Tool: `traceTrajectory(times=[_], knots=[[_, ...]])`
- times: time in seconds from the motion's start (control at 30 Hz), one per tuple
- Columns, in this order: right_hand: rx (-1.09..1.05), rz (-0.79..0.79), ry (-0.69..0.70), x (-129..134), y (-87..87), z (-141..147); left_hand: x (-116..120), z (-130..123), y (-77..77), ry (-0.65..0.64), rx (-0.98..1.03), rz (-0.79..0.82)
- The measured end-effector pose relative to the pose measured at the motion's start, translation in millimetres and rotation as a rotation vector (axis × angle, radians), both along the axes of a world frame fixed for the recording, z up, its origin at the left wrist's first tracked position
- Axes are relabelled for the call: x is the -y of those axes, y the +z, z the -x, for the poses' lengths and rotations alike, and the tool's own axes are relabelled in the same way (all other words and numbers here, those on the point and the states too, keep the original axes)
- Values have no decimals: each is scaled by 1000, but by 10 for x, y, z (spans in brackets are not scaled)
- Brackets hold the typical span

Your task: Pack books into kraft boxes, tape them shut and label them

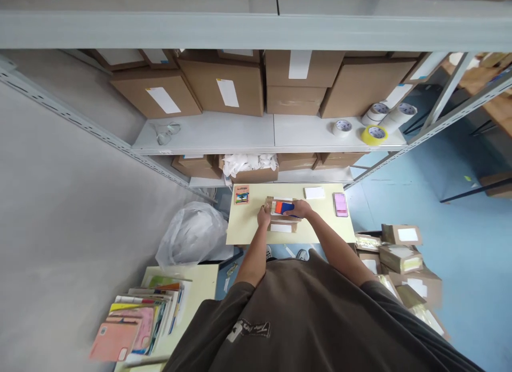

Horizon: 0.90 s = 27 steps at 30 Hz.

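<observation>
On the cream table in front of me lies a small brown cardboard box with a white label on its near side. My left hand has its fingers closed at the box's left edge. In my right hand is a blue-and-orange object, held over the middle of the box. It is too small to tell its exact kind. Part of the box top is hidden beneath it and my hands.
A picture card, a white stack of labels and a pink phone-like item lie on the table. Tape rolls stand on the shelf. Books are piled at left, packed boxes at right.
</observation>
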State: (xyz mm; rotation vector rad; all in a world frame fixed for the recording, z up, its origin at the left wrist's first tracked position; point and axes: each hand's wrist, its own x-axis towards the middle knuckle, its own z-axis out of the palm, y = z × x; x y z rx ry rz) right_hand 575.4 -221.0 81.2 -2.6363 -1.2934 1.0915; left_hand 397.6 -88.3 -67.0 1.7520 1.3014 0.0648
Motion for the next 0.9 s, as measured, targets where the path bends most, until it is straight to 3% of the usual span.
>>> traceTrajectory(times=[0.2, 0.3, 0.43, 0.53, 0.63, 0.9], knots=[[8, 16, -37, 167, 46, -129, 94, -152, 57, -23, -32, 9], [44, 58, -83, 595, 1, -435, 141, -200, 89, -4, -37, -18], [121, 206, -188, 1389, -37, -907, 180, -221, 124, 6, -20, -35], [145, 246, -269, 1699, -36, -1053, 195, -236, 146, -6, 12, -63], [189, 252, -312, 1575, -69, -987, 187, -239, 164, -29, 26, -90], [150, 223, -425, 751, -358, -597, 151, -240, 175, -56, -65, -92]])
